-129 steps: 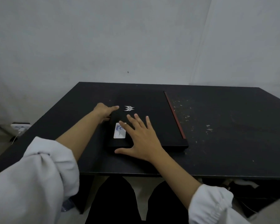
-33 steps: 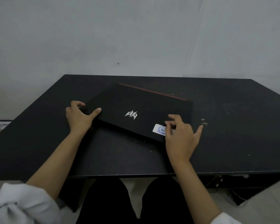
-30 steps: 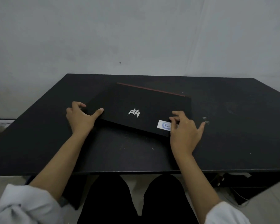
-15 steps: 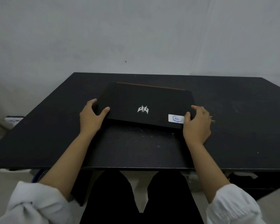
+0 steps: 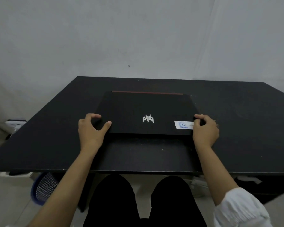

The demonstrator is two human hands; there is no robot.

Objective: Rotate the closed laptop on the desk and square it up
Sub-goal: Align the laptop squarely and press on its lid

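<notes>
Laptop (image 5: 147, 112) closed, flat on the bench (image 5: 236, 128) — edges look parallel to the bench front.

Your left hand (image 5: 90, 130) pinches the near-left corner; your right hand (image 5: 204, 131) clamps the near-right corner beside the sticker (image 5: 184, 125). Risk: uneven push on release — one hand dragging would skew it again.

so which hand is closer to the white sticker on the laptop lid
Right. The right hand grips the laptop at its near right corner, its thumb touching the white sticker. The left hand holds the near left corner, across the lid from it.
</notes>
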